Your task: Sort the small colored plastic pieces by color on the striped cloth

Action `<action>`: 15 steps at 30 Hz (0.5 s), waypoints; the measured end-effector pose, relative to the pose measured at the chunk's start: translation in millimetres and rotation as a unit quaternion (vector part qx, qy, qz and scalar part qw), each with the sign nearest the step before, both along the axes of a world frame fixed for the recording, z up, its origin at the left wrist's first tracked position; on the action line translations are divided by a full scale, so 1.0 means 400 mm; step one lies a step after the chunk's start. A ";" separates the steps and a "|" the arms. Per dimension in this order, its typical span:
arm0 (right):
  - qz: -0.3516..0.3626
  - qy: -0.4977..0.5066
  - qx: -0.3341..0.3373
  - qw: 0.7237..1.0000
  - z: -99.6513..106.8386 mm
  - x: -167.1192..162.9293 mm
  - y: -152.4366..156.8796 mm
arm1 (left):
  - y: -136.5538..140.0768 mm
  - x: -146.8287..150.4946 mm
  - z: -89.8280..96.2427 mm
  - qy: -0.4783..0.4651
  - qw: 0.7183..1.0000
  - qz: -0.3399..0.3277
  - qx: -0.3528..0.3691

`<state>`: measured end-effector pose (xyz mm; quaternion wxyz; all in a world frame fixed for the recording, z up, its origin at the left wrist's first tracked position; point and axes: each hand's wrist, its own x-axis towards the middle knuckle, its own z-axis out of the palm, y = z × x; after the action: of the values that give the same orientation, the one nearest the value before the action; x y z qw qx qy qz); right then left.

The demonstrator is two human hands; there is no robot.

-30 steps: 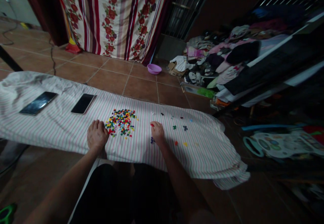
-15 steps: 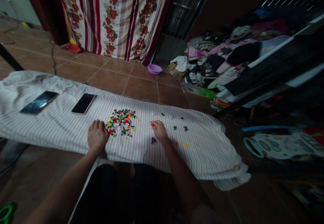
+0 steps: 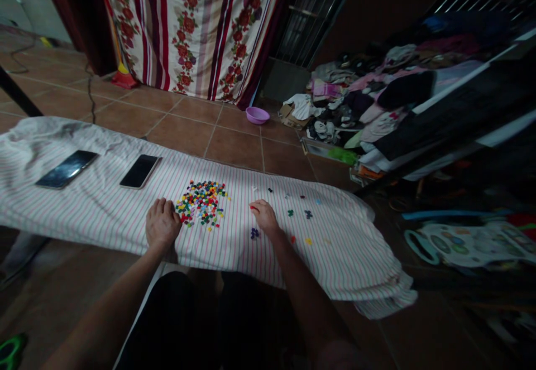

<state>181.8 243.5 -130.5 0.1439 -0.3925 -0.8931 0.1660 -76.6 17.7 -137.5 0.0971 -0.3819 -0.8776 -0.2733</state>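
My right hand is over the striped cloth with thumb and fingertips pinched on a small red bead. Just below it lies a little cluster of dark purple beads. Palm down, my left hand rests on the cloth at the left edge of a loose heap of mixed coloured beads, its fingers lying on the fabric. Beyond my right hand are separate small groups, among them green beads, grey-blue beads, yellow beads and orange-red beads.
Striped cloth covers the long surface before me. Two phones lie on its left part, a larger phone and a smaller phone. On the tiled floor behind are a purple basin and a heap of clothes.
The view has shifted very slightly. Both hands stay in nearly the same places, the right one still pinching the red bead.
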 end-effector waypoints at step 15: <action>0.003 -0.020 0.012 1.000 0.026 0.009 0.002 | 0.001 0.002 0.000 0.029 0.999 0.007 -0.012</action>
<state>185.5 244.4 -120.1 0.1303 -0.3911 -0.8990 0.1476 -75.9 18.1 -137.6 0.1202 -0.3850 -0.8801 -0.2507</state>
